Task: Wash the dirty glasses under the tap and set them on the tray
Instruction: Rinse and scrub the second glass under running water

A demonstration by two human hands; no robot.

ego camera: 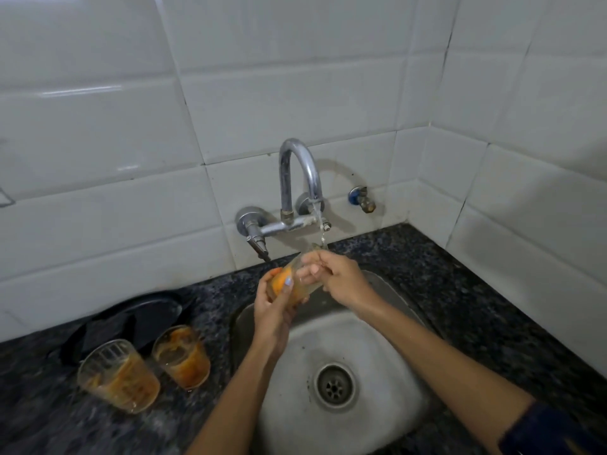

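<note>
A glass (297,279) smeared with orange residue is held tilted over the sink (377,343), its open mouth raised toward the thin stream of water (319,221) that falls from the tap (297,178). The base end of the glass is gripped by the left hand (274,310), whose fingers are curled round it from below, a pale-painted thumbnail lying against the orange-stained wall. The rim end is held by the right hand (338,279) — its fingers are bent over the upper part of the glass, the fingertips pressed at or just inside the mouth; exactly how far they reach in cannot be told. The water is met by the glass just behind the right hand's knuckles.

To the left of the sink, on the dark speckled counter (460,290), two more dirty glasses are set upright and near each other: the nearer glass (119,376) is ribbed and streaked with brown-orange residue, and the farther glass (181,356) stands just beside the sink's rim, coated in orange inside. Behind these two — further left of the sink and against the wall — a dark round tray (108,323) is laid on the counter.

The drain (335,385) is seen at the sink's bottom, below the forearms. A dark sleeve (555,431) covers the right arm. White tiles (295,77) line the walls behind the tap, and a small valve (363,198) is fixed to the wall right of it.
</note>
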